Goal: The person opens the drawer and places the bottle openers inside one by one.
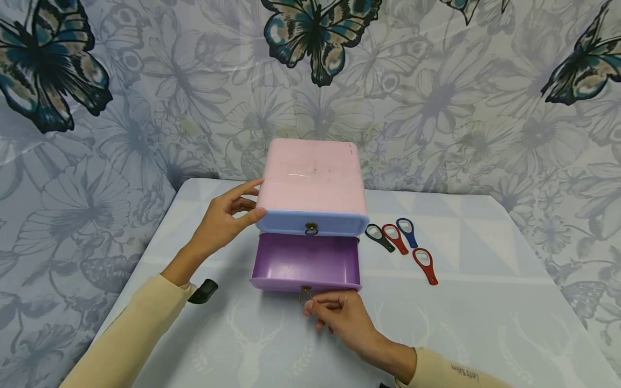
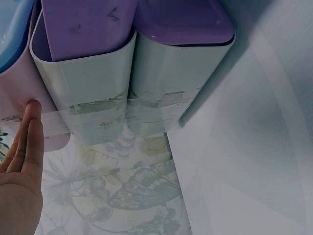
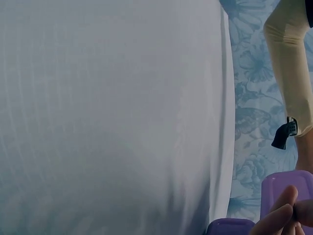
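Note:
A small drawer cabinet point(image 1: 310, 178) with a pink top stands on the table. Its top blue drawer point(image 1: 281, 222) is closed. Below it, a purple drawer point(image 1: 276, 284) is pulled out, its bare inside showing. My right hand point(image 1: 346, 320) pinches the brass ring pull point(image 1: 304, 296) at the front of that drawer. Against the cabinet's left side rests my left hand point(image 1: 218, 223), thumb near the front corner. The left wrist view shows its fingers point(image 2: 33, 134) straight along the pink wall, beside pale green tiers point(image 2: 88, 93) and a closed lower purple drawer point(image 2: 186, 22).
To the cabinet's right lie several small loop-headed plastic tools: one black point(image 1: 379, 237), one blue point(image 1: 406, 231), and red ones point(image 1: 425, 265). The pale patterned table point(image 1: 485, 312) backs onto a wall covering point(image 1: 436, 97) with butterflies.

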The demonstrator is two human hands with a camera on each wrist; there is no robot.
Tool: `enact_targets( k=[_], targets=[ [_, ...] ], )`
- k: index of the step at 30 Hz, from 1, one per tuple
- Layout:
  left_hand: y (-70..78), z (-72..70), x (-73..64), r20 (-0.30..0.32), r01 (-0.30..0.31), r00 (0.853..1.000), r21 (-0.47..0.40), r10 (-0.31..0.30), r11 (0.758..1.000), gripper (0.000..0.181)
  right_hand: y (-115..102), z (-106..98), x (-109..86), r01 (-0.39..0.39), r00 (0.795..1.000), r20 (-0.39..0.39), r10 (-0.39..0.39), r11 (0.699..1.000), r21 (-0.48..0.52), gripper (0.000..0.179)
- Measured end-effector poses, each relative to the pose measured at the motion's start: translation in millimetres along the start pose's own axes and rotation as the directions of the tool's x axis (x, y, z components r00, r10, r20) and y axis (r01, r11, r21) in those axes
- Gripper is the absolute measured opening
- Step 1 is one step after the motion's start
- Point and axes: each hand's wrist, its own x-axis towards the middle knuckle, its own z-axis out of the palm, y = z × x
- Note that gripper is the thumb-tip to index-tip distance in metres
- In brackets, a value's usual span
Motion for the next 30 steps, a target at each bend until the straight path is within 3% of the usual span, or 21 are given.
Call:
enact_targets(
  k=[11, 21, 30],
  targets=[
    [-0.3, 1.4, 0.3, 0.000, -0.009, 1.000, 0.008, 0.009, 1.000, 0.062, 3, 1, -7.3, 0.003, 1.000, 0.015, -0.003, 1.000, -0.003, 0.033],
    [-1.0, 1.2, 0.9, -0.002, -0.012, 1.000, 0.016, 0.012, 1.000, 0.062, 6, 0, -11.6, 0.031, 0.999, 0.012, -0.030, 0.997, -0.066, 0.030],
    [-0.7, 0.1, 0.8, -0.006, -0.003, 1.000, 0.008, 0.003, 1.000, 0.062, 8, -15, -21.2, 0.055, 0.998, 0.031, -0.051, 0.992, -0.114, 0.023]
  ],
)
